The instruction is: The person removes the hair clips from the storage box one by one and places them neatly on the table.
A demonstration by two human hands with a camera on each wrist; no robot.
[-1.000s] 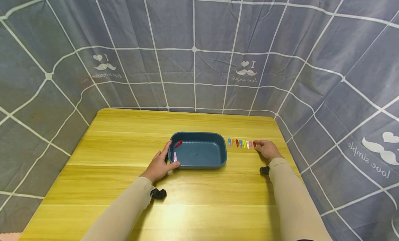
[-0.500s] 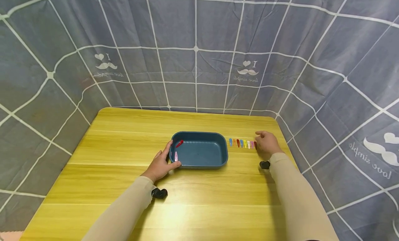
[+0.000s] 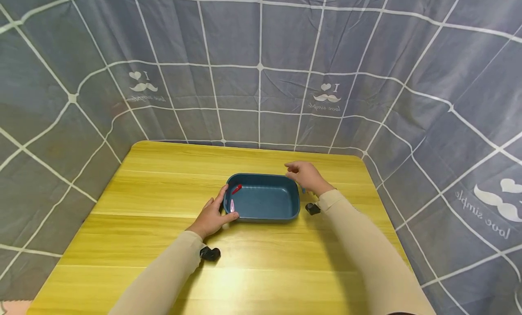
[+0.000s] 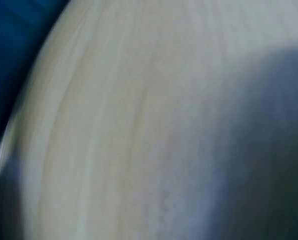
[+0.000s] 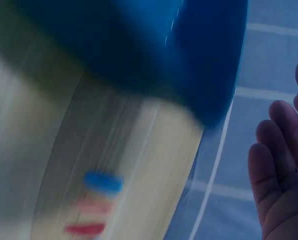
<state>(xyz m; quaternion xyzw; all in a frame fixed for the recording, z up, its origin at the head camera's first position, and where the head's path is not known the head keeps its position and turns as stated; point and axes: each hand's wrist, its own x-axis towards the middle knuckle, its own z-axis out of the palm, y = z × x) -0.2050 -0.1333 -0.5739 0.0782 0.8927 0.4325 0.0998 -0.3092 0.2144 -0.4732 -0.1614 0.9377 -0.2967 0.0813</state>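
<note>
A dark blue-green plastic tub (image 3: pixel 261 220) stands on the table, with a red snap hair clip (image 3: pixel 237 189) and a pink snap hair clip (image 3: pixel 232 205) inside at its left end. My left hand (image 3: pixel 209 219) rests against the tub's left side, its fingers straight and the thumb at the near left corner. My right hand (image 3: pixel 306 175) is over the tub's far right corner, thumb and forefinger close together; I cannot tell whether a clip is between them. In the right wrist view, blurred blue (image 5: pixel 104 182) and red (image 5: pixel 85 229) clips lie beside the tub.
The pale wooden table (image 3: pixel 163 170) runs out to the left and front. The right forearm (image 3: pixel 355 238) covers most of the clip row. A grey curtain (image 3: pixel 228 84) with white lines hangs behind and at both sides. The left wrist view shows mainly blurred wood.
My right hand has lifted from the right end of the clip row and moved left to the tub's far right corner. The left hand has stayed at the tub.
</note>
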